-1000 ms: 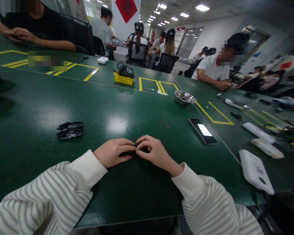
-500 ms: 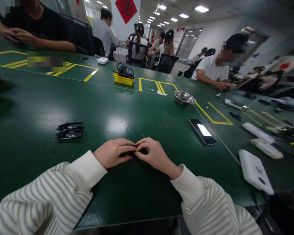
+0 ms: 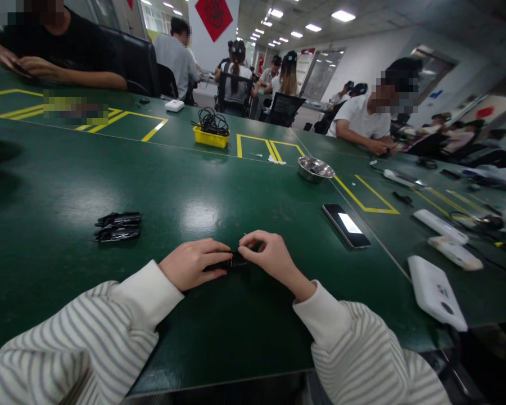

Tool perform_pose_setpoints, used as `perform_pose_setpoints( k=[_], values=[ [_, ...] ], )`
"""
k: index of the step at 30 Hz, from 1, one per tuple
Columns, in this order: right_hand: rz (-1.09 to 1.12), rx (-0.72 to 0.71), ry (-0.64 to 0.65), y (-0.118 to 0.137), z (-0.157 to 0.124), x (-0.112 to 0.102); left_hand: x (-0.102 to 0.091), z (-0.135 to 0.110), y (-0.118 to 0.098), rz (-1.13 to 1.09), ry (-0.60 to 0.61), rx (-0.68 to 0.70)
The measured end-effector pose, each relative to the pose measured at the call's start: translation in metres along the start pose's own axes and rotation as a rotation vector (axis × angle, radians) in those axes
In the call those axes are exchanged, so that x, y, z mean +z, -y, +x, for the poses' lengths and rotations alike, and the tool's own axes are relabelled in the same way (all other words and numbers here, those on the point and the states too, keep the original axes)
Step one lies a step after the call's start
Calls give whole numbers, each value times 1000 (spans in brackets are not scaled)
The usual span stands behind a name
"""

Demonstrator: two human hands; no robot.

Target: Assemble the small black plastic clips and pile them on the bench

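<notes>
Near the front middle of the green table (image 3: 219, 320), my left hand (image 3: 194, 263) is closed around a small dark object with a shiny black surface (image 3: 236, 260), resting at table level. Most of it is hidden by my fingers, so its kind does not show. My right hand (image 3: 272, 256) is just to the right, thumb and forefinger pinched together above the object's right end. What the pinch holds, if anything, is too small to make out. A tiny pale sliver shows by those fingertips. Left of my hands lie black pieces in shiny wrap (image 3: 117, 226), side by side.
A phone with a lit screen (image 3: 346, 226) lies right of my hands. Beyond it are a steel bowl (image 3: 316, 170) and a yellow bin (image 3: 211, 138) with black cables. White devices (image 3: 437, 292) line the right side. Several people sit around, one in white (image 3: 358, 121) across the table.
My right hand has moved slightly up and right, away from my left fingertips, leaving more of the dark object showing. My left hand stays nearly in place.
</notes>
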State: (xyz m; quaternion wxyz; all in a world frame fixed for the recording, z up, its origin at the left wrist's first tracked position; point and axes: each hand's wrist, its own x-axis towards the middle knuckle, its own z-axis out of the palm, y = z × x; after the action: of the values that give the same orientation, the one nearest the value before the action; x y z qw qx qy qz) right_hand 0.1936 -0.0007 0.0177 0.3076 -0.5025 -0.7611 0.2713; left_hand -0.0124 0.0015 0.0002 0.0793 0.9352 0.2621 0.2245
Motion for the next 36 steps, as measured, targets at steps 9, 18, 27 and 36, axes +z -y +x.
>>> perform_pose_setpoints(
  k=[9, 18, 27, 36],
  values=[
    [-271, 78, -141, -19, 23, 3, 1, 0, 1, 50, 13, 6],
    [-348, 42, -10, -15, 20, -9, -1, 0, 2, 59, 6, -13],
    [-305, 44, 39, -12, 18, -15, -1, 1, 3, 69, 25, -27],
    [-52, -163, 51, 8, -5, -3, -3, 2, 2, 134, 26, -40]
  ],
)
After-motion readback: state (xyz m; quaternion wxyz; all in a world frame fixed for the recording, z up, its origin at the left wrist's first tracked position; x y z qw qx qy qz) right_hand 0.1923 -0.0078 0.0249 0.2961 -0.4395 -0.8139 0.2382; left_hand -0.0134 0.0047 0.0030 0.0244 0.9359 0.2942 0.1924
